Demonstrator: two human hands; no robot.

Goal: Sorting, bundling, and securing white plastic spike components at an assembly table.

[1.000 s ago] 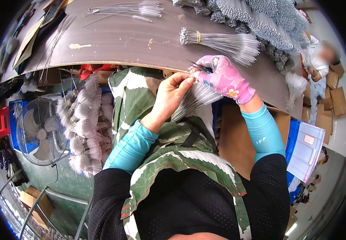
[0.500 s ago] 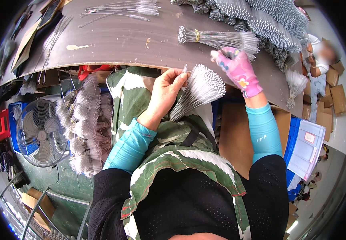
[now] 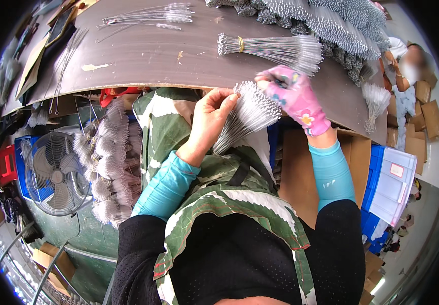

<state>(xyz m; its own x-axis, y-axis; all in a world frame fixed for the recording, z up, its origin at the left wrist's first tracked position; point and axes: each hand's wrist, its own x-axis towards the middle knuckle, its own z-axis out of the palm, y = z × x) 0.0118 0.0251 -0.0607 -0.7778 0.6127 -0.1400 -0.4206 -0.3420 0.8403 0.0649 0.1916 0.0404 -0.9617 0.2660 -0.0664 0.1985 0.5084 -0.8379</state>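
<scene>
A fanned bundle of thin wire brushes [image 3: 252,109] with pale bristle tips stands tilted over my lap, its stems gathered low against the camouflage apron. My bare left hand [image 3: 213,114] is closed in a pinch at the bundle's left edge, thumb and finger on a brush tip. My right hand [image 3: 296,96], in a pink flowered glove with the fingertips showing, hovers at the bundle's upper right. Its fingers are curled together; what they hold, if anything, I cannot make out. Beyond it on the table lies another brush bundle [image 3: 275,50] tied with a yellow band.
A large heap of brushes [image 3: 326,25] covers the table's [image 3: 143,56] far right; loose brushes [image 3: 151,18] lie at the far left. Below are a fan [image 3: 57,175], hanging brush bundles [image 3: 110,162], a cardboard box [image 3: 300,178] and plastic crates [image 3: 389,178]. A person is at far right.
My right hand has come down and left from beside the banded bundle to the edge of the fanned brushes. My left hand keeps its pinch. The view has shifted slightly.
</scene>
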